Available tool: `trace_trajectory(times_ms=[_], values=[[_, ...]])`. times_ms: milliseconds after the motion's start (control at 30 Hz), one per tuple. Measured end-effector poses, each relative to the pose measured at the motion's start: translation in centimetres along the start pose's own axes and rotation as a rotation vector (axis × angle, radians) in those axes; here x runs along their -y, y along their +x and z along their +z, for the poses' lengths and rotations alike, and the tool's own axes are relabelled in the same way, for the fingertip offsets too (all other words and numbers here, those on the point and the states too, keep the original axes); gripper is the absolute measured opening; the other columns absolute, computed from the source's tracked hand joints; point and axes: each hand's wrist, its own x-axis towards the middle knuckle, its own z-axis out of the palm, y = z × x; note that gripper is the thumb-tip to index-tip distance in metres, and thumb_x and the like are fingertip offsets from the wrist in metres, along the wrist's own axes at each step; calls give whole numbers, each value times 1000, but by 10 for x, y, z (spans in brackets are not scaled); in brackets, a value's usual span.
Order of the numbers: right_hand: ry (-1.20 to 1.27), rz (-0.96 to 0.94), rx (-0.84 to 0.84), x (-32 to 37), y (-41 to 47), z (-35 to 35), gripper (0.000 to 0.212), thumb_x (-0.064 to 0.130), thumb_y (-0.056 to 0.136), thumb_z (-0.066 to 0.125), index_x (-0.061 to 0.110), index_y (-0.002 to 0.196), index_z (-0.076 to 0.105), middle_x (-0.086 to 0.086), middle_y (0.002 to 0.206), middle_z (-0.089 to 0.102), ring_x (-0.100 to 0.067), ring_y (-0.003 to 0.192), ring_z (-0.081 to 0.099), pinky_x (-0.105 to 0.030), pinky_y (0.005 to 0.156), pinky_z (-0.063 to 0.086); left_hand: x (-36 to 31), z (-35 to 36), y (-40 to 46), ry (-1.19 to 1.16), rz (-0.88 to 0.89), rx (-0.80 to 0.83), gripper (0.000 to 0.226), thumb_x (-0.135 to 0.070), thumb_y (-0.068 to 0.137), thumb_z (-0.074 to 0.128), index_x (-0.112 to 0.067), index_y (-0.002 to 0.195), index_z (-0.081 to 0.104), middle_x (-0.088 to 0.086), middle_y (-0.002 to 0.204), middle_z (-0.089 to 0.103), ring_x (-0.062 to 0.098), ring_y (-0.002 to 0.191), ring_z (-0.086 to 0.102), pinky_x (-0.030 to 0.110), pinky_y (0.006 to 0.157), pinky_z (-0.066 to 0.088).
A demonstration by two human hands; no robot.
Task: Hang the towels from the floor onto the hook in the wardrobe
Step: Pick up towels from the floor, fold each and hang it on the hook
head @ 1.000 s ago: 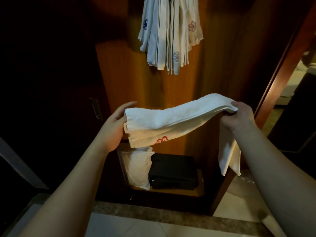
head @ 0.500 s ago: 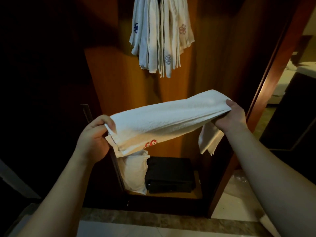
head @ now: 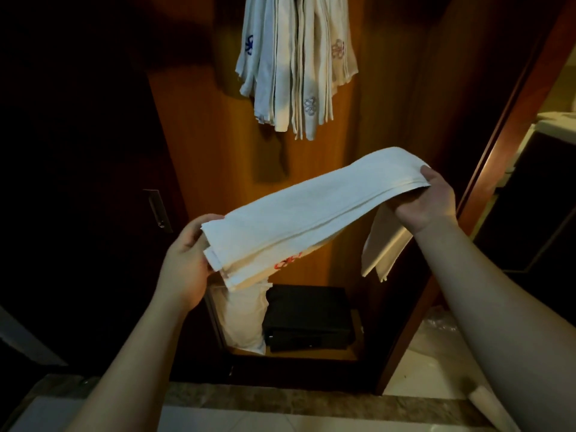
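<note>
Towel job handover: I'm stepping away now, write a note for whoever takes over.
Left hand grips the lower end of the folded white towel; right hand grips the upper end, a loose end dangling below it.
The towel is held level in front of the open wardrobe, below the hanging towels.
Done: several towels already hang at the top.
Left: lift this towel and hang it with the others. The hook itself is out of view.
</note>
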Motion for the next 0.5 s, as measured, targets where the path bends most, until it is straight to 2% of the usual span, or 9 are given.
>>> trace_trajectory(times_ms=[100,167,233,300,333,433,500], values=[[-48,-3,-14,-3,2,-1,36,22,100,55,9,132,47,-23,105,75,-44,90,74,-59,76,60,-4,-13,6,-188,3,48,48,-1,101,36,-27,77,69,-9,102,73,18,96,71,33,64,56],[-87,7,-11,-10,2,2,33,21,101,52,7,130,47,-23,98,75,-43,85,74,-55,67,61,0,-20,10,-299,-29,80,43,-1,94,34,-23,71,63,-4,104,74,21,100,72,36,70,56],[-115,8,-11,-17,1,8,38,21,100,51,6,135,46,-23,101,75,-43,89,74,-54,72,61,10,-27,15,-421,-84,26,32,-8,89,39,-20,69,61,5,104,71,28,102,68,41,79,51],[-103,-4,-17,-21,2,16,43,20,98,55,7,138,46,-23,109,74,-43,95,73,-55,78,60,19,-40,22,-594,-110,-85,11,-20,76,56,-16,67,61,9,89,63,28,89,62,40,82,45],[-86,-15,-15,-22,3,21,44,20,98,56,8,139,46,-22,112,73,-42,96,73,-55,79,60,24,-48,25,-667,-113,-135,10,-24,69,62,-14,70,65,7,83,61,25,83,61,38,83,44],[-84,-13,28,-26,4,36,44,24,100,52,8,141,47,-20,118,72,-41,101,72,-55,84,58,39,-67,36,-606,-199,-208,25,-27,87,56,-13,100,72,2,91,66,23,90,66,40,94,46],[-160,28,74,-39,3,50,45,27,101,47,6,141,49,-19,123,70,-40,107,71,-54,92,55,47,-66,40,-501,-218,-168,20,-26,91,55,-19,99,72,-1,91,67,20,89,67,41,91,46]])
